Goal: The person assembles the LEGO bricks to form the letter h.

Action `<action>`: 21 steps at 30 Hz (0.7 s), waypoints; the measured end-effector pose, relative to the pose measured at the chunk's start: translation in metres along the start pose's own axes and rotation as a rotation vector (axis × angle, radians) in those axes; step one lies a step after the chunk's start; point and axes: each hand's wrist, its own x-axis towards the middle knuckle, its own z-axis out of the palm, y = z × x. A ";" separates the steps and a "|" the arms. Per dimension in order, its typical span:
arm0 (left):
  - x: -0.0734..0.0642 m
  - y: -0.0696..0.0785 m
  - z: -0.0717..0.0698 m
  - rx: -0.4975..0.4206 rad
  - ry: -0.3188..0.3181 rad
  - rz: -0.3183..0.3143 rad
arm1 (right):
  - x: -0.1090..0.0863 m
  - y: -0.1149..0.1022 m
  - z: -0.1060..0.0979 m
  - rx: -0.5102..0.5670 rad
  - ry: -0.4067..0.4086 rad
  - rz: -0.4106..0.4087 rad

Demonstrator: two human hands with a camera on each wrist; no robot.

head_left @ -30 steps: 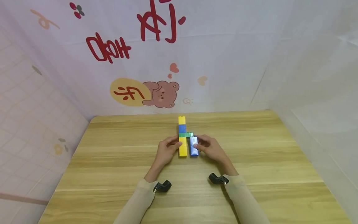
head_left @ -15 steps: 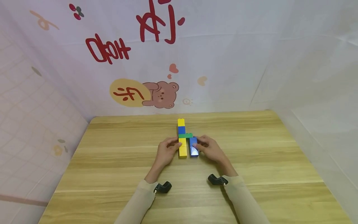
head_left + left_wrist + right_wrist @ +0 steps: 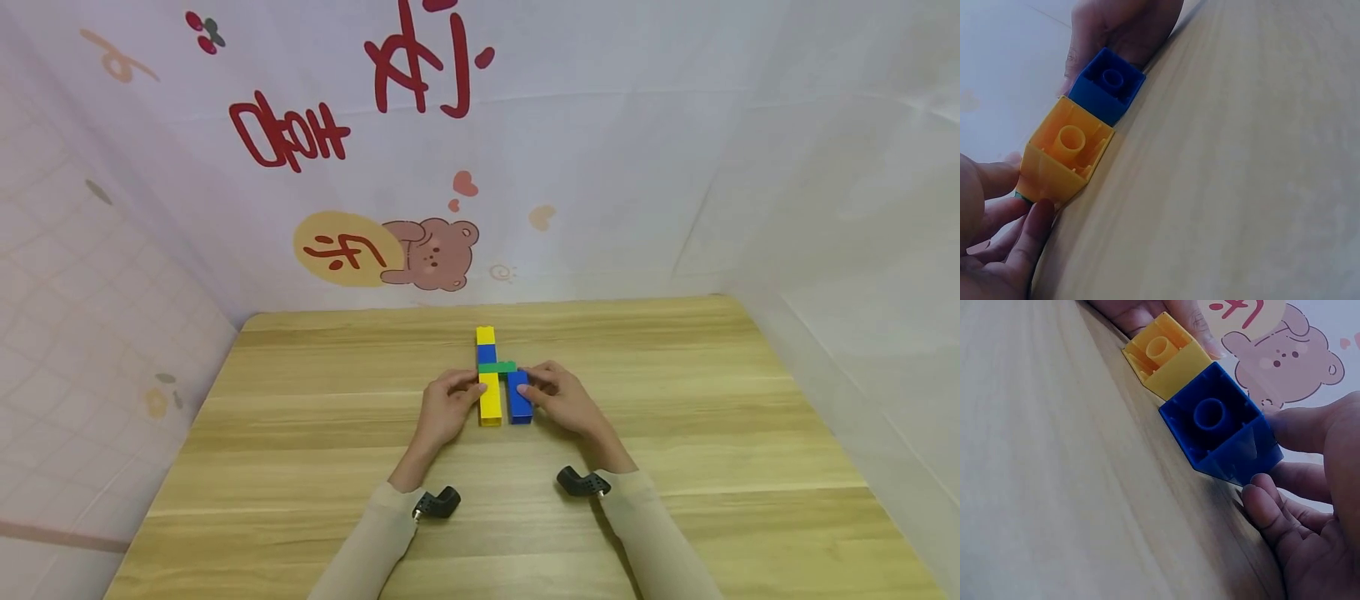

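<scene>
Toy building bricks are joined in an h shape, hollow undersides facing me. My left hand point(image 3: 447, 406) pinches the yellow leg point(image 3: 490, 398) between thumb and fingers. On the other side, my right hand point(image 3: 561, 397) grips the blue leg point(image 3: 519, 400) the same way. A green brick point(image 3: 497, 367) bridges both legs at their far end. Beyond it, on the left, come another blue brick point(image 3: 487, 353) and a yellow end brick point(image 3: 485, 335). Both wrist views look into the open yellow underside point(image 3: 1071, 140) and blue underside point(image 3: 1211, 415), close over the wood.
The bricks are over a wood-grain table point(image 3: 675, 400). White printed cloth point(image 3: 600, 167) hangs behind and at both sides, with a bear drawing point(image 3: 442, 254) at the back. A black wrist device point(image 3: 437, 503) sticks out from each sleeve.
The joined bricks have tilted: their far end sits lower in the head view, and the hollow near ends now show a little. Both hands keep their grip nearly in place.
</scene>
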 end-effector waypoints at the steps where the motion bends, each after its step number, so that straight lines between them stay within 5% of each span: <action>1: 0.000 0.000 -0.001 0.003 0.001 0.000 | 0.000 0.000 0.001 0.000 0.005 -0.002; 14: 0.006 0.003 -0.009 -0.021 0.009 -0.031 | 0.006 0.003 0.001 0.060 0.007 0.006; 21: 0.007 0.007 -0.029 -0.023 0.025 -0.035 | -0.001 -0.001 -0.015 0.023 0.010 -0.028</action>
